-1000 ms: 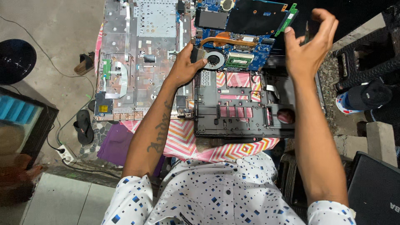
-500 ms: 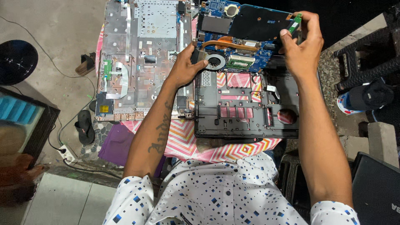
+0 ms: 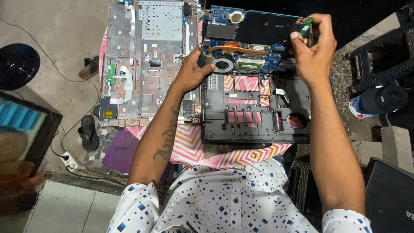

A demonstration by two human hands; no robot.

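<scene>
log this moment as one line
left hand: grips motherboard beside fan | right hand: pinches motherboard's right edge | below: black laptop base | left: metal palmrest frame

Grey concrete floor (image 3: 56,39), dark wicker chair (image 3: 379,60)

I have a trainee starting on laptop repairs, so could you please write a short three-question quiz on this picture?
1. True or false: the circuit board lies flat inside the black laptop base.
2. Which hand grips the board's edge near the small green card? A. left hand B. right hand C. neither
3. What round part sits on the board just beside the left hand?

Key
1. False: both hands hold it tilted at the far edge of the base.
2. B.
3. The cooling fan.
</scene>
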